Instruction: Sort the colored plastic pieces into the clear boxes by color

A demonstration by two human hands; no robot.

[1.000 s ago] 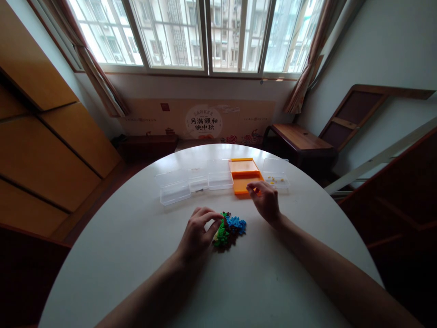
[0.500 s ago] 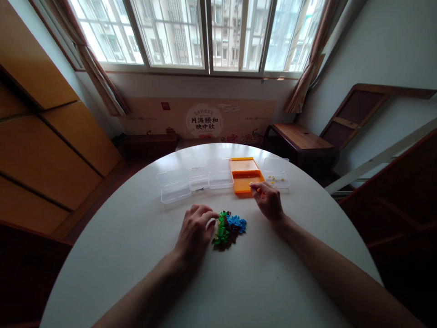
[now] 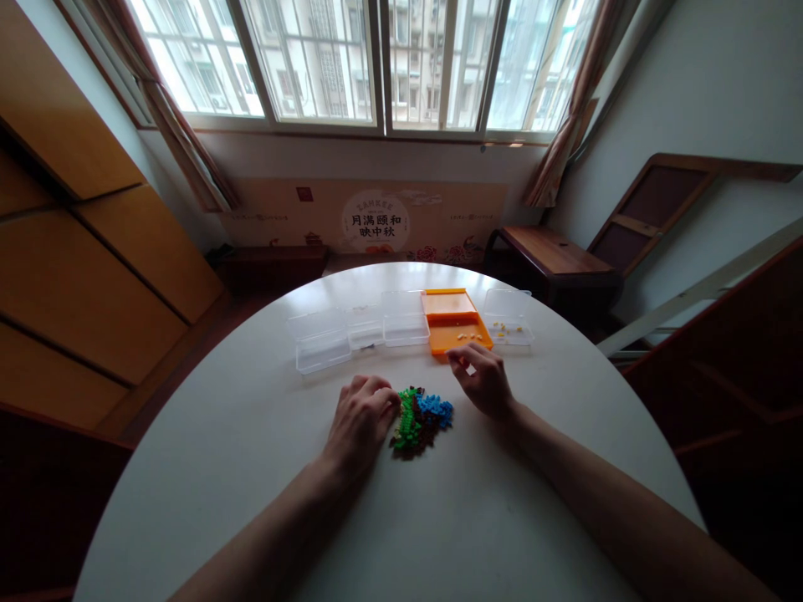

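A small pile of green, blue and brown building bricks (image 3: 419, 420) lies in the middle of the round white table (image 3: 263, 468). My left hand (image 3: 362, 420) rests at the pile's left edge with curled fingers touching the green bricks; whether it holds one I cannot tell. My right hand (image 3: 480, 380) hovers just right of and behind the pile, fingers half curled and apart, with nothing visible in them. Behind it sits an open orange box (image 3: 452, 322) with a few small pale pieces inside.
Several clear plastic boxes (image 3: 323, 343) stand in a row left of the orange one; another clear box (image 3: 508, 322) with small yellow pieces is to its right. Beyond the table are a window, a dark wooden side table (image 3: 545, 251) and wooden panels at left.
My right hand has drawn back from the orange box toward the brick pile. Small pale pieces now lie in the orange box. My left hand curled in tighter at the pile's left edge.
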